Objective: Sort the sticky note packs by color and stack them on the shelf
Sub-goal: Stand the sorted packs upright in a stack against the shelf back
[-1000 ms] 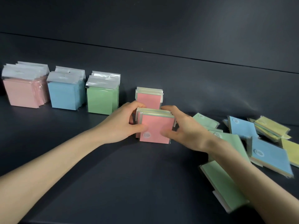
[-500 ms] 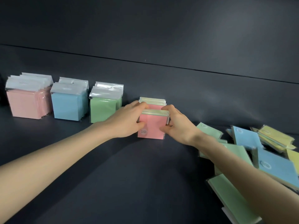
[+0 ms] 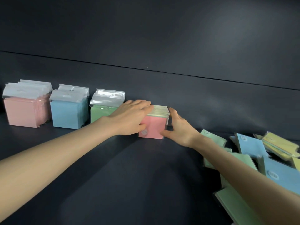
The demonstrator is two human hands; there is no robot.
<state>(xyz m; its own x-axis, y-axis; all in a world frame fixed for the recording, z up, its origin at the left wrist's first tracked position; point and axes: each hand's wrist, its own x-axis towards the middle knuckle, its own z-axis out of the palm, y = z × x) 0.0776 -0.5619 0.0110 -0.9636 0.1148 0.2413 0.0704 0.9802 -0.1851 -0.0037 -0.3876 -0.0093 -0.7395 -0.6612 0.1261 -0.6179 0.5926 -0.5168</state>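
Head view: a row of square pink sticky note packs in clear wrappers (image 3: 153, 127) stands upright on the dark matte shelf (image 3: 129, 179), close to the shelf's back panel and just right of the three sorted stacks.

The left hand (image 3: 129, 118) rests on the row's left side. Its fingers lie nearly straight across the tops of the packs and its thumb touches the pink front face near the round label; it is not closed around anything.

The right hand (image 3: 179, 129) is spread at the row's right side, fingers loosely extended along the right edge and the thumb tip touching the lower right corner of the front pack. It has nothing in its grasp.

Along the back, from left to right, stand a pink stack of wrapped packs (image 3: 21, 113), a blue stack (image 3: 68, 115) and a green stack (image 3: 101, 112), each topped by silvery wrapper flaps. The left forearm partly covers the green one.

At the right, unsorted packs lie flat and overlapping: loose green packs (image 3: 212, 138), loose blue packs (image 3: 250, 146) and loose yellow packs (image 3: 280, 146).
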